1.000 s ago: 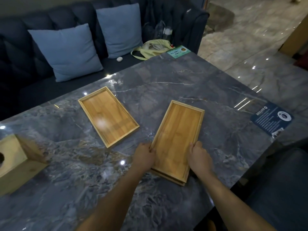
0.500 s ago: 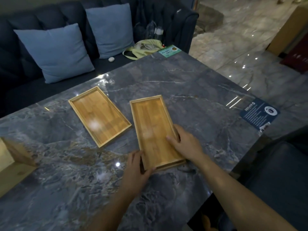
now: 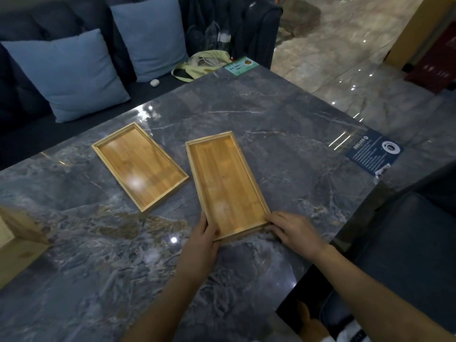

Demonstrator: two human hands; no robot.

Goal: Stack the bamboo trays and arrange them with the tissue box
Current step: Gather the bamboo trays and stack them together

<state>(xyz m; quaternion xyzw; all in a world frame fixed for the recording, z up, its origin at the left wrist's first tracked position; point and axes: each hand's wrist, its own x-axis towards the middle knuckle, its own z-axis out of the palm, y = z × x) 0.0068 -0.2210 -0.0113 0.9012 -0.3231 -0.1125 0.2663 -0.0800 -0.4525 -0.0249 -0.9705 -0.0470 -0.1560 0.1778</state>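
Hands grip the near tray point(image 3: 228, 186) – left hand point(image 3: 201, 239) and right hand point(image 3: 294, 229) pinching its near corners. Second tray point(image 3: 140, 166) lies just beside it on the marble table point(image 3: 283, 144).

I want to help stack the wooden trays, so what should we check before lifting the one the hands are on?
1. Both hands on the near tray: ok. The left hand is at its near left corner, the right hand at its near right corner.
2. Firm grip: cannot tell; the fingers lie along the edges.
3. Near tray empty: ok.
4. Far tray empty and flat on the table: ok.
5. Trays lined up: not ok, they lie at slightly different angles.
6. Tissue box in reach: cannot tell; it sits at the left edge, partly cut off.
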